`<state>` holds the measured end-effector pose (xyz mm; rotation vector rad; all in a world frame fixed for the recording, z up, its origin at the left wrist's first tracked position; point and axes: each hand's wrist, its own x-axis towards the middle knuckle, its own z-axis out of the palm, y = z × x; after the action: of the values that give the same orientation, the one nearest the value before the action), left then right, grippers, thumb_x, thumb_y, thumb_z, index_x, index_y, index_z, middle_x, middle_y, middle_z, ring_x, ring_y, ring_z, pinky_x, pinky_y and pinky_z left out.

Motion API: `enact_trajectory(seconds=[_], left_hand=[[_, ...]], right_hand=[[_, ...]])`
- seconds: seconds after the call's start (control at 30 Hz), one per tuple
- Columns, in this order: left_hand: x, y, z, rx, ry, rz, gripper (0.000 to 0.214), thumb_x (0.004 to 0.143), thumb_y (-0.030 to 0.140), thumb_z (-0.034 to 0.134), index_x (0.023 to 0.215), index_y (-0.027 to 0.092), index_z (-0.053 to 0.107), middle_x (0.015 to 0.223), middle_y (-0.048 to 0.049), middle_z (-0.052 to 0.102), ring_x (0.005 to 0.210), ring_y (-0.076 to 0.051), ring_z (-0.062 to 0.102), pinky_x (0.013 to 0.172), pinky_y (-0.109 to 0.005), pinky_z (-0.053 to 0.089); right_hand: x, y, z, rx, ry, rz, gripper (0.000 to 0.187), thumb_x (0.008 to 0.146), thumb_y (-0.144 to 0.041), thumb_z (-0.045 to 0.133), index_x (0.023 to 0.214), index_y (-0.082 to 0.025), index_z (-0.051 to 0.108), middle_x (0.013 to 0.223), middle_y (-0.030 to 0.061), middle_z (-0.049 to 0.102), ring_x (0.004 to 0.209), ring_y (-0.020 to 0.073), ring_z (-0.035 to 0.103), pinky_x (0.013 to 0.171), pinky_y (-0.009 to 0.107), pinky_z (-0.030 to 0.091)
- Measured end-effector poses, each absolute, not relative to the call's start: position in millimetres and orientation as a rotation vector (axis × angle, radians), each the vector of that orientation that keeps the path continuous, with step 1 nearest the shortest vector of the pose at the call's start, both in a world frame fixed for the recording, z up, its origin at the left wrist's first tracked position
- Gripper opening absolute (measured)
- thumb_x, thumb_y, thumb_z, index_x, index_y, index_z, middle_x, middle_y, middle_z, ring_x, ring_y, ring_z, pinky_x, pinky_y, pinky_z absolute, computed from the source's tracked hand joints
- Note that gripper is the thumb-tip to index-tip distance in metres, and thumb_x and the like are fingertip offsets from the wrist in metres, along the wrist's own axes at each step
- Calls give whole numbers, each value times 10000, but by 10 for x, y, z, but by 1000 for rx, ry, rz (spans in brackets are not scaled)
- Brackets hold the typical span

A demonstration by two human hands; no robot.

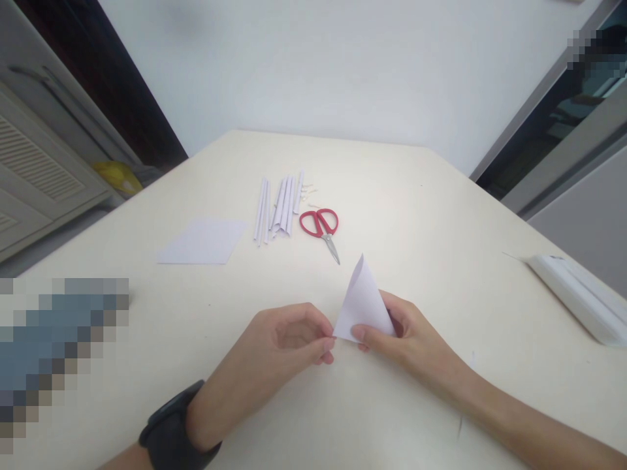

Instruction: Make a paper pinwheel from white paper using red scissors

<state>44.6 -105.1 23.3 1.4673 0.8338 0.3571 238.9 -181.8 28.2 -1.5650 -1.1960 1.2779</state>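
A white sheet of paper (365, 303), curled into a loose cone, is held above the table in front of me. My right hand (394, 326) grips its lower right side, thumb on the near face and fingers behind. At the paper's lower left corner, my left hand (298, 336) pinches with thumb and fingertips; a tiny bit of the corner shows there. Just beyond the paper lie red-handled scissors (321, 225), blades pointing toward me. Several thin rolled paper tubes (284, 205) rest left of the scissors.
A stack of flat white paper (203, 241) lies left of the tubes. Small pale scraps (307, 192) are scattered behind the scissors. On the right edge sits a white package (578, 297). A blurred-out object (53, 346) occupies the left side. A wall (323, 65) stands behind the table.
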Motion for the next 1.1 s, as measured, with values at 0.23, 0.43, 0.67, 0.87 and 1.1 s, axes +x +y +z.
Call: enact_trajectory(seconds=[0.23, 0.43, 0.67, 0.87, 1.1], left_hand=[[432, -1063, 236, 1447, 823, 344, 69, 848, 234, 683, 787, 204, 668, 699, 27, 726, 712, -150, 696, 692, -243, 536], [425, -1054, 236, 1443, 823, 329, 81, 849, 250, 687, 782, 209, 668, 701, 30, 723, 724, -154, 686, 705, -249, 522], [415, -1042, 214, 1458, 807, 319, 82, 853, 280, 686, 804, 217, 669, 710, 24, 727, 717, -165, 679, 704, -267, 512], [424, -1048, 229, 1477, 824, 328, 103, 854, 287, 682, 776, 220, 672, 687, 36, 721, 703, -151, 676, 690, -245, 514], [396, -1011, 257, 1528, 865, 335, 124, 843, 288, 692, 738, 224, 675, 659, 45, 725, 667, -137, 680, 647, -214, 513]], right_hand=[[2385, -1820, 299, -1556, -1212, 1275, 68, 818, -221, 648, 869, -193, 612, 743, -17, 611, 685, 166, 570, 583, 253, 415], [2387, -1829, 293, -1554, -1214, 1270, 54, 822, -220, 643, 841, -195, 599, 741, -19, 602, 678, 160, 560, 581, 250, 404], [2386, -1819, 305, -1567, -1225, 1267, 50, 820, -220, 638, 842, -194, 601, 744, -14, 607, 678, 165, 566, 574, 256, 408], [2377, -1827, 301, -1564, -1245, 1260, 44, 833, -219, 635, 864, -199, 610, 761, -15, 610, 694, 168, 572, 590, 263, 422], [2386, -1838, 350, -1529, -1298, 1249, 110, 831, -277, 686, 892, -202, 634, 866, 1, 657, 790, 194, 605, 676, 292, 466]])
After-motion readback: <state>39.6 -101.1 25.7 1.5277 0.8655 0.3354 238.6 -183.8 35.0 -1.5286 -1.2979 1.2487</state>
